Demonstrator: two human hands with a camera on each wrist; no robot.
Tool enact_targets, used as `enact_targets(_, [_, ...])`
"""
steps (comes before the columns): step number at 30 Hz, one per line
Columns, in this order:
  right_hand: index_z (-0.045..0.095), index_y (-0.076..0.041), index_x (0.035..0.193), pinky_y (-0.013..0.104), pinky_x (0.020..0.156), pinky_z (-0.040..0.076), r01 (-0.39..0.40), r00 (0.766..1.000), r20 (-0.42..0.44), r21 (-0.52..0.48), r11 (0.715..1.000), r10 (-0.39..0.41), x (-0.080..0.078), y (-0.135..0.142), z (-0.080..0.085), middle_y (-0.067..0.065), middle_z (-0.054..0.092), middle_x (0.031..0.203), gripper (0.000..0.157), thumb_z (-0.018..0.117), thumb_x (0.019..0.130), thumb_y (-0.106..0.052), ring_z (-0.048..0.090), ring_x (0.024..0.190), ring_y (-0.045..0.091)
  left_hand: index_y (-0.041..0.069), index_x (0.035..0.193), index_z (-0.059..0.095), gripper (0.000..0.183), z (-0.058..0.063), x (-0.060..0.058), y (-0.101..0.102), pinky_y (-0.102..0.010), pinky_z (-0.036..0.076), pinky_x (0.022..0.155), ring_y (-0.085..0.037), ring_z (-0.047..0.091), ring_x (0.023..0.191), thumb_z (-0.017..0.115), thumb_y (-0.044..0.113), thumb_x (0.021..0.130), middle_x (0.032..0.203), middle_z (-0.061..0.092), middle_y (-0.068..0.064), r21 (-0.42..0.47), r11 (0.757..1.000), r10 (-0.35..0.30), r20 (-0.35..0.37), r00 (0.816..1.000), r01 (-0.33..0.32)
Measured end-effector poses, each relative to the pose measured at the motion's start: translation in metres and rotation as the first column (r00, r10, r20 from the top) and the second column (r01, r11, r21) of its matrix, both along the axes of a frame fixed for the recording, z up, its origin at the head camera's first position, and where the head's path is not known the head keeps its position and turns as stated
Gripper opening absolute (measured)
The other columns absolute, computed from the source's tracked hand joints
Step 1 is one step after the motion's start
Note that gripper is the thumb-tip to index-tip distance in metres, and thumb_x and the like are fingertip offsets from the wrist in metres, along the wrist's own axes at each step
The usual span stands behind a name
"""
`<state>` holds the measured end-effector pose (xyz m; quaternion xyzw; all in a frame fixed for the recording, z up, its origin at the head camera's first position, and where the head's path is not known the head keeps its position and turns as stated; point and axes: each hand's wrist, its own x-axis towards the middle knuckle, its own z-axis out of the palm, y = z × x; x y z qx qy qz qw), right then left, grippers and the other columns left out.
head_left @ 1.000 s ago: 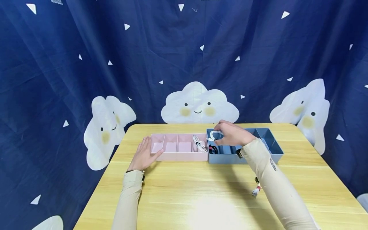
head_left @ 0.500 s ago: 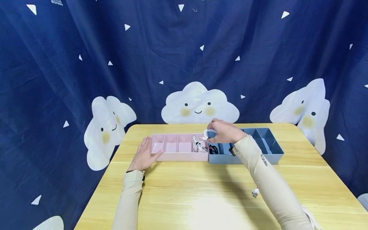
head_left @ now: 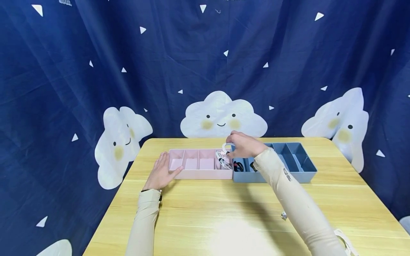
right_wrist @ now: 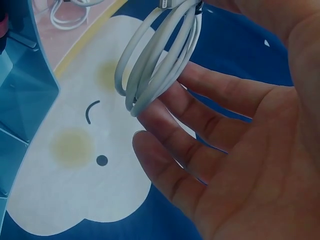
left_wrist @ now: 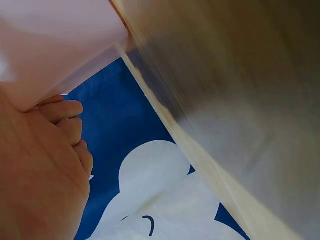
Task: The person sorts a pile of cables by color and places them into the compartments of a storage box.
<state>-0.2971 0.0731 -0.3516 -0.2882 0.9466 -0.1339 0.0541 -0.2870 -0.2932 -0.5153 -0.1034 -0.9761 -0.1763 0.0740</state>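
My right hand (head_left: pixel 245 145) holds a coiled white charging cable (right_wrist: pixel 160 60), tied with a small black band. It hangs over where the pink divided box (head_left: pixel 198 174) meets the blue divided box (head_left: pixel 250 178). A metal plug end shows at the top of the coil in the right wrist view. Another coiled white cable (head_left: pixel 223 163) lies in the pink box's rightmost compartment. My left hand (head_left: pixel 159 172) rests at the pink box's left end, fingers along the side and thumb at the front.
A black cable (head_left: pixel 238 166) lies in the blue box's left compartment. On the wooden table (head_left: pixel 198 213), a small whitish item (head_left: pixel 283 215) shows beside the right sleeve, and a white strap-like loop (head_left: pixel 344 240) lies near the front right. A blue cloud-patterned curtain (head_left: pixel 192 53) hangs behind.
My right hand has carried the coiled white cable leftward from over the blue box to the pink box's right end. The left hand stays put.
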Motion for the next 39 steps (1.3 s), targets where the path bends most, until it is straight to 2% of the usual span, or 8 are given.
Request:
enact_targets(12, [0.065, 0.001, 0.123, 0.041, 0.101, 0.051, -0.024, 0.999, -0.027, 0.015, 1.000, 0.024, -0.008, -0.017, -0.003, 0.014, 0.062, 0.123, 0.053, 0.079, 0.080, -0.029, 0.060, 0.111, 0.025, -0.008, 0.154, 0.018, 0.102, 0.002, 0.001, 0.001, -0.057, 0.016, 0.124, -0.039, 0.013, 0.153, 0.046, 0.069, 0.092, 0.163, 0.018, -0.024, 0.002, 1.000, -0.004, -0.008, 1.000, 0.004])
enact_targets(39, [0.064, -0.005, 0.126, 0.040, 0.102, 0.051, -0.044, 0.999, -0.007, 0.100, 0.994, 0.045, -0.019, -0.054, -0.013, 0.010, 0.060, 0.126, 0.054, 0.077, 0.082, -0.032, 0.060, 0.116, 0.025, -0.004, 0.155, 0.014, 0.107, 0.000, -0.001, -0.001, -0.056, 0.015, 0.125, -0.036, 0.008, 0.155, 0.041, 0.076, 0.090, 0.164, 0.016, -0.022, 0.015, 1.000, 0.002, 0.016, 1.000, -0.002])
